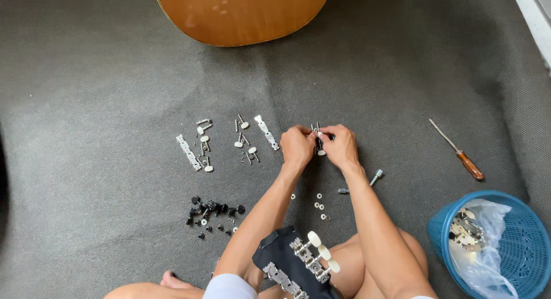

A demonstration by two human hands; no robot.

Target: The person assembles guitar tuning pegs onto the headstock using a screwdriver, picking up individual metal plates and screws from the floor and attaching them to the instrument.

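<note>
Blue basket with bagged metal parts; both hands' grip clamped on tuner.

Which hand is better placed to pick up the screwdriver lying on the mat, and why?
Right. The screwdriver lies on the right hand's side, whereas the left hand would have to cross over it. Both hands currently grip a small tuner part.

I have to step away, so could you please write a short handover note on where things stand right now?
Left hand and right hand: both pinch one small tuner assembly over the grey mat.
Loose tuner parts and metal strips lie left of the hands; black pieces nearer; washers below the hands.
Screwdriver lies right, untouched.
Headstock in the lap already carries tuners.
</note>
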